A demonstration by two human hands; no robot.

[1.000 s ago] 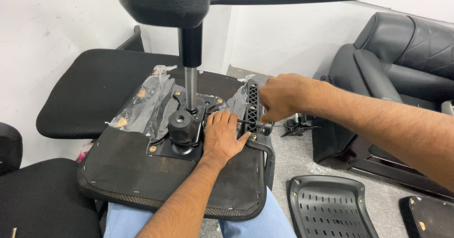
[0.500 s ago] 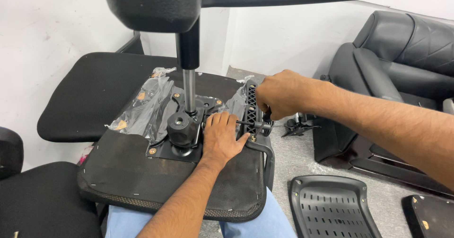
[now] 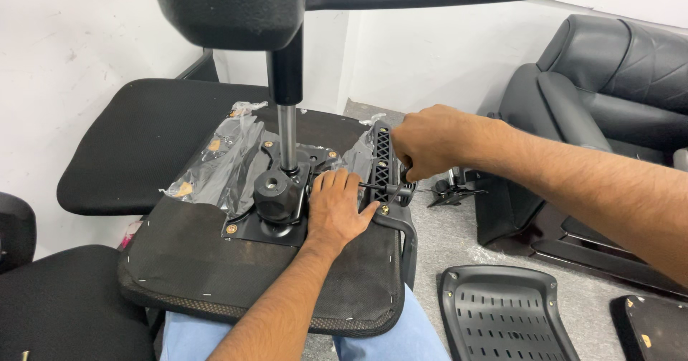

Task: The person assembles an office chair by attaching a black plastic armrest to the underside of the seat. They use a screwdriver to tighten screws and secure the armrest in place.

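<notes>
Room: white walls, grey speckled floor (image 3: 459, 239); a workshop corner where loose office-chair parts are lying about.

Item 1, upturned chair seat (image 3: 215, 260): lying underside-up across the person's lap, so its fixing points are facing the camera; clear plastic wrap (image 3: 215, 167) is bunching over the far half.

Item 2, metal mechanism plate (image 3: 269, 217) with gas-lift column (image 3: 288, 135): sitting at the seat's middle, the column rising to a chair base that is filling the top of the view.

Item 3, black armrest bracket (image 3: 383, 167): standing against the seat's right edge, its foot lying on the underside.

Item 4, left hand (image 3: 337, 210): open, pressing flat on the seat between plate and bracket, seemingly steadying both against the turning.

Item 5, right hand (image 3: 426, 142): closed around the handle of a slim black tool (image 3: 383, 187), probably a hex key, whose tip is meeting the bracket near a brass-coloured bolt; the grip itself is partly hidden.

Surroundings: a second black seat cushion (image 3: 143, 139) is resting behind left; a slotted plastic backrest panel (image 3: 502, 314) is lying on the floor at right; a black leather sofa (image 3: 609, 81) is standing beyond.

Obstructions: the column and overhanging base are crowding the space above the plate; the wrap is covering some bolt holes.
</notes>
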